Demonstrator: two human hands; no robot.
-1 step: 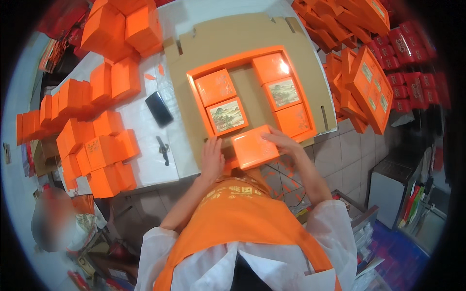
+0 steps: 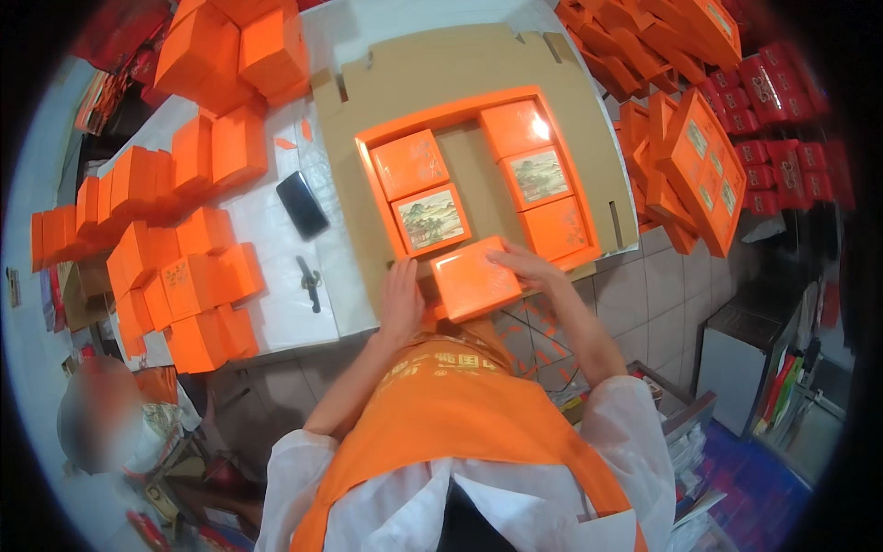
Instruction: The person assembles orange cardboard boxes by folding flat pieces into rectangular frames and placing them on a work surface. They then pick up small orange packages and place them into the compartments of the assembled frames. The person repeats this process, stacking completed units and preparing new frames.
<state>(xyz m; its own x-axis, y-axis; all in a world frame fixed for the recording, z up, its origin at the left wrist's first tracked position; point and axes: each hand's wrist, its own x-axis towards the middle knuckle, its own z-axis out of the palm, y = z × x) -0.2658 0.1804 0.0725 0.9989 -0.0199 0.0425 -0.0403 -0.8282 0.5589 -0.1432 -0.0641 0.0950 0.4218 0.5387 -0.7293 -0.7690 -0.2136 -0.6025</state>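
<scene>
My right hand [image 2: 531, 272] grips a plain glossy orange box [image 2: 475, 280] by its right side, thumb and fingers at its far right edge. The box hangs over the near side of an orange tray [image 2: 449, 112]. My left hand [image 2: 401, 299] lies at the tray's near left corner, fingers stretched out, with nothing visible in it. In the tray's left column are an orange box [image 2: 408, 164] and a box with a landscape picture [image 2: 430, 219]. Its right column holds another landscape box [image 2: 538, 177] between two orange ones. Brown board shows between the columns.
Brown cardboard [image 2: 441, 55] lies under the tray on a white-covered table [image 2: 276, 304]. A phone [image 2: 302, 206] and a small dark tool [image 2: 309, 285] lie to the left, near several orange boxes [image 2: 189, 285]. Orange trays [image 2: 699, 170] and red packages [image 2: 773, 87] are piled at the right.
The orange box in my right hand has shifted slightly to the left, and the right hand with it. My left hand stays in nearly the same place.
</scene>
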